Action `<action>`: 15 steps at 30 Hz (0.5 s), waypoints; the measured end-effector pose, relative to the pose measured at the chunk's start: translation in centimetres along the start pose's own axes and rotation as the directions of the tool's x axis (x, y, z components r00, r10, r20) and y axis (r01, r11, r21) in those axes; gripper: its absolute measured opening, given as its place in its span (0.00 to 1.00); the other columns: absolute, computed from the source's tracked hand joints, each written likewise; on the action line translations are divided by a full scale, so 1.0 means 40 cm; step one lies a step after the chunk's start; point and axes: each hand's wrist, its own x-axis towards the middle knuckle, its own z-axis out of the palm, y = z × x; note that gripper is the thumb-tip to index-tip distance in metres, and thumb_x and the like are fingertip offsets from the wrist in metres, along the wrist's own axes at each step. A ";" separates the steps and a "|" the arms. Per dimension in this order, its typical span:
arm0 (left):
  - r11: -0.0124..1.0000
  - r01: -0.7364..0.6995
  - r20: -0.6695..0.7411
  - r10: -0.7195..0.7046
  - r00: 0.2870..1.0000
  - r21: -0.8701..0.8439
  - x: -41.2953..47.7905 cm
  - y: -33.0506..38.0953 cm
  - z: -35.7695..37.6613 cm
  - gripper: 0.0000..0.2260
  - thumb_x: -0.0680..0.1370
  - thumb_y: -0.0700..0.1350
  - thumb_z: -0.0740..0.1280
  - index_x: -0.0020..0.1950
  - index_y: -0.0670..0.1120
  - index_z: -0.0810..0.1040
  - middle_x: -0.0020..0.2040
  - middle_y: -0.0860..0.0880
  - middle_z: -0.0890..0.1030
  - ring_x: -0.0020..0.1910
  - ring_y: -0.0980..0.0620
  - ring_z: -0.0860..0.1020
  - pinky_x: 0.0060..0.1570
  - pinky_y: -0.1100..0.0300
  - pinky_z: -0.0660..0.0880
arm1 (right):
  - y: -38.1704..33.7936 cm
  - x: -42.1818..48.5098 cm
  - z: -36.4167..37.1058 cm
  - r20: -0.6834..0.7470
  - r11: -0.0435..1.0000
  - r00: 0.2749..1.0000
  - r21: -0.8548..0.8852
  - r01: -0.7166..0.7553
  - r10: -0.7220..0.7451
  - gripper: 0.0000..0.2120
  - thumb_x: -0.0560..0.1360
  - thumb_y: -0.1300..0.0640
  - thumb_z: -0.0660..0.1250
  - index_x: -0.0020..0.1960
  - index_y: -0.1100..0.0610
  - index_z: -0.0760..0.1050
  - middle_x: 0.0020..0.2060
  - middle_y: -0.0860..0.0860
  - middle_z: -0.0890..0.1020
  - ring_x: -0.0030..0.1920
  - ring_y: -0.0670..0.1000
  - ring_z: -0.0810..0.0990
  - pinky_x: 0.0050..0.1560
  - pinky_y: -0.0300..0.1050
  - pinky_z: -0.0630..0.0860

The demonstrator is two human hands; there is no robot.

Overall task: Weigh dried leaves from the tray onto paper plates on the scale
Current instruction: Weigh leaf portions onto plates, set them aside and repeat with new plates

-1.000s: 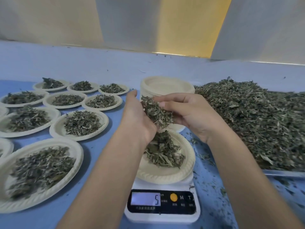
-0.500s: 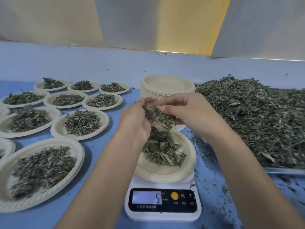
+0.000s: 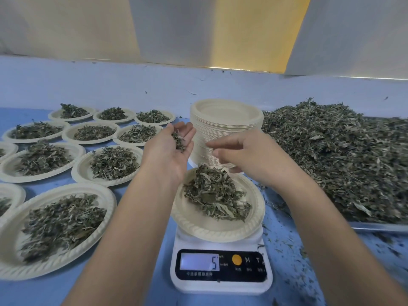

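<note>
A white scale (image 3: 220, 284) stands at the front centre, and its display reads 5. On it sits a paper plate (image 3: 209, 230) bearing a heap of dried leaves (image 3: 216, 195). Above the plate's far left rim, my left hand (image 3: 167, 153) is cupped palm-up with a few leaves (image 3: 179, 141) lying in it. My right hand (image 3: 242, 155) hovers over the plate's far right edge, fingers stretched leftward, nothing visible in them. The metal tray (image 3: 375, 226) at the right carries a big pile of dried leaves (image 3: 331, 160).
A tall stack of empty paper plates (image 3: 227, 120) stands just behind the hands. Several filled paper plates (image 3: 55, 224) cover the blue table (image 3: 141, 292) on the left. Leaf crumbs litter the table right of the scale. A pale wall runs along the back.
My hands have drawn apart. The clump of leaves held between them is gone and the heap on the plate is fuller. The display still reads 5.
</note>
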 end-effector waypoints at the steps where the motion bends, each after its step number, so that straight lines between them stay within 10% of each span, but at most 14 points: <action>1: 1.000 0.004 0.011 -0.004 1.000 0.007 -0.002 0.000 0.002 0.14 0.83 0.42 0.52 0.42 0.42 0.73 0.41 0.46 0.80 0.48 0.50 0.79 0.57 0.58 0.70 | 0.004 0.004 0.000 -0.062 0.999 0.998 0.048 -0.007 0.010 0.09 0.75 0.59 0.68 0.52 0.49 0.83 0.36 0.43 0.83 0.42 0.48 0.83 0.46 0.40 0.81; 15: 0.994 0.113 0.145 -0.114 0.983 0.012 -0.026 -0.017 0.027 0.11 0.80 0.35 0.53 0.45 0.40 0.74 0.42 0.44 0.78 0.41 0.50 0.78 0.48 0.59 0.74 | 0.016 0.022 0.033 -0.206 0.978 0.978 0.202 0.056 -0.014 0.07 0.70 0.62 0.71 0.43 0.50 0.81 0.33 0.44 0.82 0.39 0.46 0.80 0.53 0.56 0.78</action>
